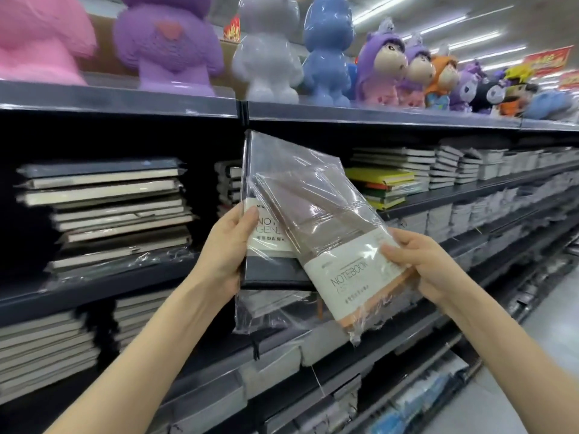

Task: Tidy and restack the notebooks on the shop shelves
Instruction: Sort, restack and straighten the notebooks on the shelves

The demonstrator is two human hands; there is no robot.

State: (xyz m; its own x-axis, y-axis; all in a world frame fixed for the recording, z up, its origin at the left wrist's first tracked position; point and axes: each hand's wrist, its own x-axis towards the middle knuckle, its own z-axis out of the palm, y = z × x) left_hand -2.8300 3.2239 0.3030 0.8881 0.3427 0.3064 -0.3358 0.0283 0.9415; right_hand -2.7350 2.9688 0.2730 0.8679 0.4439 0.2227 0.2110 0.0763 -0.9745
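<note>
Nearest, two bare hands were raised in front of the shelves, each gripping one of two plastic-wrapped notebooks. The left hand point(227, 250) clasped the left edge of the dark grey notebook point(261, 158), its thumb lying across the front beside the white label and its fingers curled out of sight behind. The right hand point(421, 266) pinched the right edge of the brown notebook point(316, 214), thumb pressed on its white band point(354, 281) printed NOTEBOOK, fingers wrapped behind. The brown notebook was tilted, its top leaning left, and it overlapped the front of the dark grey one, which stood nearly upright; loose wrapping hung below both. Just behind them ran the middle shelf point(94, 291), and the two held notebooks were in the air in front of it, between its stacks. To the left sat one uneven stack of dark notebooks point(109, 208), its edges too blurred to count. To the right lay one stack topped by a yellow notebook point(380, 177), with more grey stacks receding far right. Below, at the left, another stack point(40, 349) sat on the lower shelf. Farther up, on the top shelf, stood four large wrapped figures: one pink point(37, 42), one purple point(169, 45), one white point(266, 54) and one blue point(327, 51), with a row of smaller figures point(438, 76) trailing off to the far right.
</note>
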